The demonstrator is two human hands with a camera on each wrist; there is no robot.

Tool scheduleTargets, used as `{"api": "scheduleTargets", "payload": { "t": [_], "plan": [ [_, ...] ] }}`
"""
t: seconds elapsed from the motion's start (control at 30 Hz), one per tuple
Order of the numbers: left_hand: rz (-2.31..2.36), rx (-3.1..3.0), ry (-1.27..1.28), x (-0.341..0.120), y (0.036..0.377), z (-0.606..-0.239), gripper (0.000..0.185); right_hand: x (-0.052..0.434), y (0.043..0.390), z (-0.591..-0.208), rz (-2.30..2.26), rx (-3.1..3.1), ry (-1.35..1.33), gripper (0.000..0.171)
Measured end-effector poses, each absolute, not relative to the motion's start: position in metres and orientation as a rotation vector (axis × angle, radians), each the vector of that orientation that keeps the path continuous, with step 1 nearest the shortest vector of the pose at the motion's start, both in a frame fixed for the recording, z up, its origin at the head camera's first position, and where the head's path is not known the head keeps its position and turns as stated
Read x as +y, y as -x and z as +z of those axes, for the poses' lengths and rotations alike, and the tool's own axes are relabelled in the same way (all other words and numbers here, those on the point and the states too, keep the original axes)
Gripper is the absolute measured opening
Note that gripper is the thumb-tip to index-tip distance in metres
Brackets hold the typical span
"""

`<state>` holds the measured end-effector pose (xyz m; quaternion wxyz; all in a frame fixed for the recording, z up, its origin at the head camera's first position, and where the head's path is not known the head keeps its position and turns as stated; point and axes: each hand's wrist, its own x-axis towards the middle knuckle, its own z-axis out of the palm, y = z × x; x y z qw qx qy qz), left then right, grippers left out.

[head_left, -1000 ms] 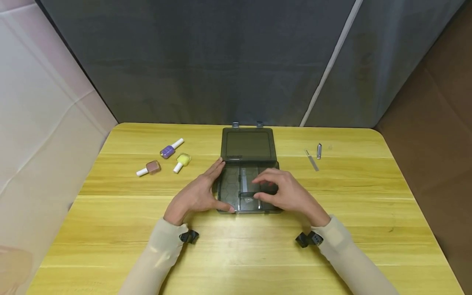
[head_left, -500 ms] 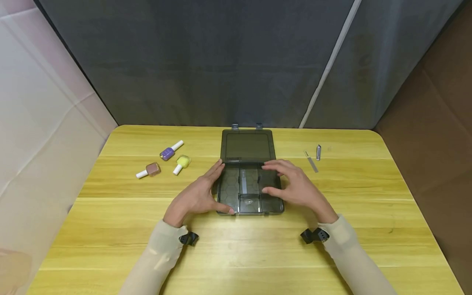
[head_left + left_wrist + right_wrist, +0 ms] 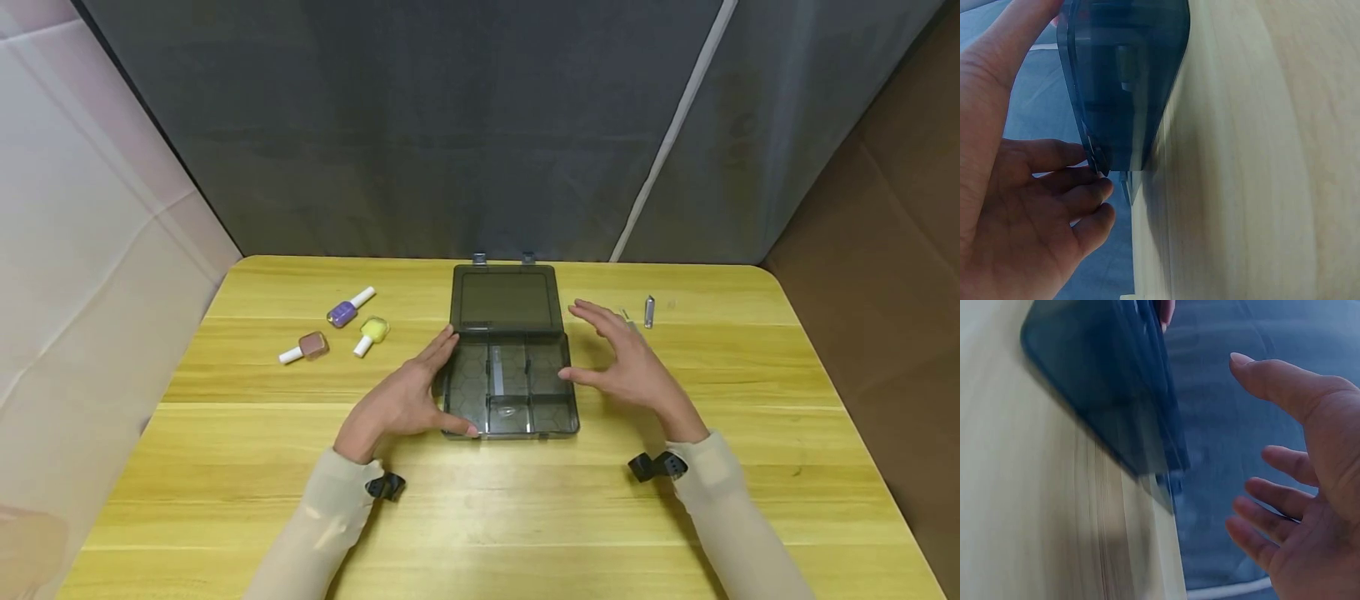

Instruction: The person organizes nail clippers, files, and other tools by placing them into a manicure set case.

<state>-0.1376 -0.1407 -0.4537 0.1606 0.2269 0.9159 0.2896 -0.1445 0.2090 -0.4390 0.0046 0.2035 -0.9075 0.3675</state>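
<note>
Centrally on the desk [image 3: 480, 517] I see a dark see-through box [image 3: 510, 387] lying open, its lid [image 3: 506, 298] folded flat away from me and its tray split into compartments. My left hand [image 3: 401, 398] rests against the tray's left wall: the fingers [image 3: 438, 346] lie straight along that wall up to the hinge corner, and the thumb touches the near left corner. That hand is flat and relaxed, not curled round the box. My right hand [image 3: 633, 367] is spread wide, fingers apart and straight, holding nothing; it sits just beside the tray's right wall, with the thumb tip close to that wall, though I cannot tell whether it touches. Both forearms, in pale sleeves, come in from the near edge and angle inward toward the box.

From the left wrist, I see the box [image 3: 1125, 87] edge-on, the left hand [image 3: 1022, 212] cupped loosely beside it with fingertips at its rim. From the right wrist, the right hand [image 3: 1300, 506] shows open and clear of the box [image 3: 1110, 387], with a gap between them.

Only the head view shows three nail polish bottles [image 3: 341, 325] lying left of the box, and a thin metal strip and a small metal tube [image 3: 649, 311] just beyond the right hand.
</note>
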Motion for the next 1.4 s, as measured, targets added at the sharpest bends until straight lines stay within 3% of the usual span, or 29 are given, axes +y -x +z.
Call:
{"api": "scheduleTargets", "payload": {
  "t": [0.7, 1.4],
  "plan": [
    [0.850, 2.609, -0.644, -0.141, 0.137, -0.454, 0.140, 0.257, 0.165, -0.454, 1.093, -2.924, -0.315, 0.107],
    [0.849, 2.599, -0.642, -0.142, 0.136, -0.454, 0.139, 0.297, 0.184, -0.469, 1.126, -2.951, -0.002, 0.103]
  ]
}}
